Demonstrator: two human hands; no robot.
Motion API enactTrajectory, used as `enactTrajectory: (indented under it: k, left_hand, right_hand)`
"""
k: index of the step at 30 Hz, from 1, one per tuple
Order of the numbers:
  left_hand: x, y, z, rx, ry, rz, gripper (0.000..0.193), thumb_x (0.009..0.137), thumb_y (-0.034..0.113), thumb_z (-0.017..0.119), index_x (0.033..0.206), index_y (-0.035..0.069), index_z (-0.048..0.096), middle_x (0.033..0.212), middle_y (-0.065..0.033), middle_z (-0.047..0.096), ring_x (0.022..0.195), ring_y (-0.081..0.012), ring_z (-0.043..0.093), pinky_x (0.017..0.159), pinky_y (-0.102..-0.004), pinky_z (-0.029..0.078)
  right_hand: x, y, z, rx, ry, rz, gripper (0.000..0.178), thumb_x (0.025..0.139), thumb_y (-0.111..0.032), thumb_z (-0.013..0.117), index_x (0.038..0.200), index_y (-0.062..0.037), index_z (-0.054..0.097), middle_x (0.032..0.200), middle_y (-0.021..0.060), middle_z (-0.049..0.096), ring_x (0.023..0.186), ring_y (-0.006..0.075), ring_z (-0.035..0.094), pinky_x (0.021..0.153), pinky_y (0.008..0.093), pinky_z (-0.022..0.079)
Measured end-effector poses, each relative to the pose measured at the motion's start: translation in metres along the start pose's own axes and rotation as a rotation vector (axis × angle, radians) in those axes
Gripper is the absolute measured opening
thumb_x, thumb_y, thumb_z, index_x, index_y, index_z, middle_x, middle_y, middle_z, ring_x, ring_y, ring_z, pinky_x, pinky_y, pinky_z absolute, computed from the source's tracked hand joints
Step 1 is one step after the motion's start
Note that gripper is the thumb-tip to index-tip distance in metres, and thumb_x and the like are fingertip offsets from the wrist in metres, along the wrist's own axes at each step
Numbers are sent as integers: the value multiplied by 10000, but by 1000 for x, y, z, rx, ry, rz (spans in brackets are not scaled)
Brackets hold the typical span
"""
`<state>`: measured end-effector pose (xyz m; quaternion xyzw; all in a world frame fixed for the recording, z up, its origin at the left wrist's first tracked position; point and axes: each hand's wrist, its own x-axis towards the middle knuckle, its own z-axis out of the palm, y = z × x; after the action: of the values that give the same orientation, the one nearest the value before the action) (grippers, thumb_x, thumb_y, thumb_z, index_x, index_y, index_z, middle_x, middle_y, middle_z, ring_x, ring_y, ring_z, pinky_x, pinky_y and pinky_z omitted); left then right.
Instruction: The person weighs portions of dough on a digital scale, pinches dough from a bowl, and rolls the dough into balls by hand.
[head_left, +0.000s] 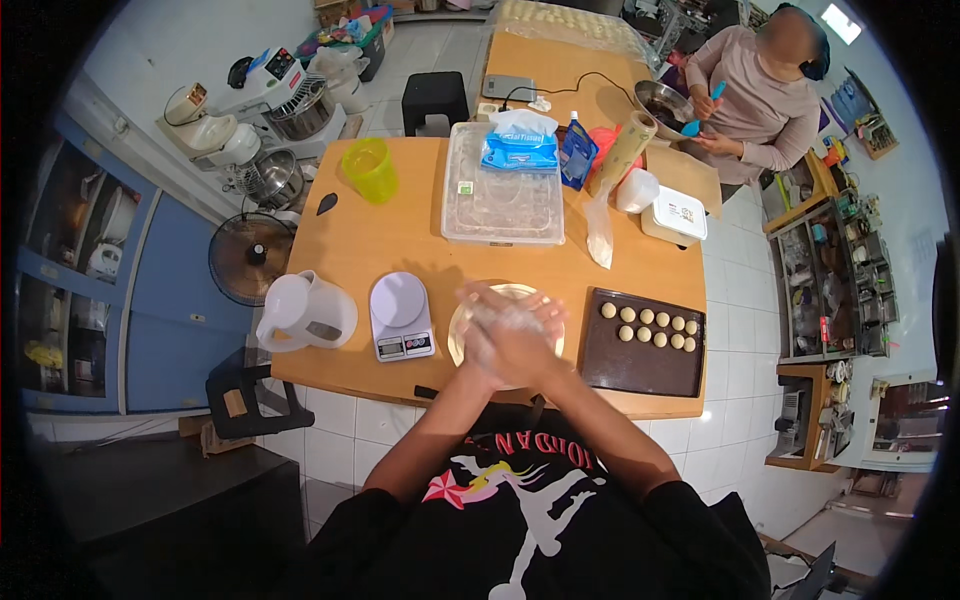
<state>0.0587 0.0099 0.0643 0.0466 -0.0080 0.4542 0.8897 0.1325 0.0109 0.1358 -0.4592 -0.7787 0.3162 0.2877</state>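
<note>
Your left hand (497, 318) and right hand (520, 335) are pressed palm to palm over the plate (462, 345); contents hidden. Roll evenly, match dough balls (648, 327) on tray (640, 365) at 3 o'clock.

Even, bright indoor light from a ceiling lamp (841, 22) beyond the pressed-together hands (510, 328) leaves only soft shadows under them on the table (400, 240), the hands themselves smear with motion blur, and past them straight edges bow into a black fisheye rim.
</note>
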Motion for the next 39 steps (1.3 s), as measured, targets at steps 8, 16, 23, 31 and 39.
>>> enactTrajectory:
  k: [8,16,23,31,39]
  left_hand:
    - [-15,-4,27,40,-103,-5,857,905,682,275,1471,38,258,1481,-206,324,1370,-326,328,1131,-429,267]
    - [-18,-2,54,58,416,143,848,913,677,266,1492,59,217,1478,-166,338,1378,-310,320,1128,-495,256]
    - [-18,26,34,17,156,-49,885,900,707,234,1491,48,207,1516,-195,273,1393,-352,285,1134,-499,244]
    - [-6,17,23,-137,245,48,916,899,702,209,1473,-12,211,1501,-217,288,1395,-359,275,1137,-482,233]
    - [-12,12,-5,-62,60,43,799,935,638,248,1447,26,292,1490,-185,321,1371,-333,325,1138,-477,240]
  right_hand:
    - [-6,1,6,-290,-13,137,421,881,-238,559,1245,-26,560,1300,194,535,1199,393,503,1054,503,323]
    - [-14,18,-1,-422,170,-104,385,875,-269,565,1202,-68,600,1164,183,595,1114,401,531,988,510,353]
    - [-29,17,-9,-417,115,-292,359,855,-268,597,1155,-74,634,1222,177,589,1204,399,506,1059,550,298]
    - [-25,4,-3,-381,90,-252,356,814,-282,618,1107,-82,646,1225,138,596,1200,328,520,1065,541,305]
    - [-25,5,17,-107,107,-200,372,850,-225,602,1180,-54,612,1238,148,586,1188,325,538,1065,549,298]
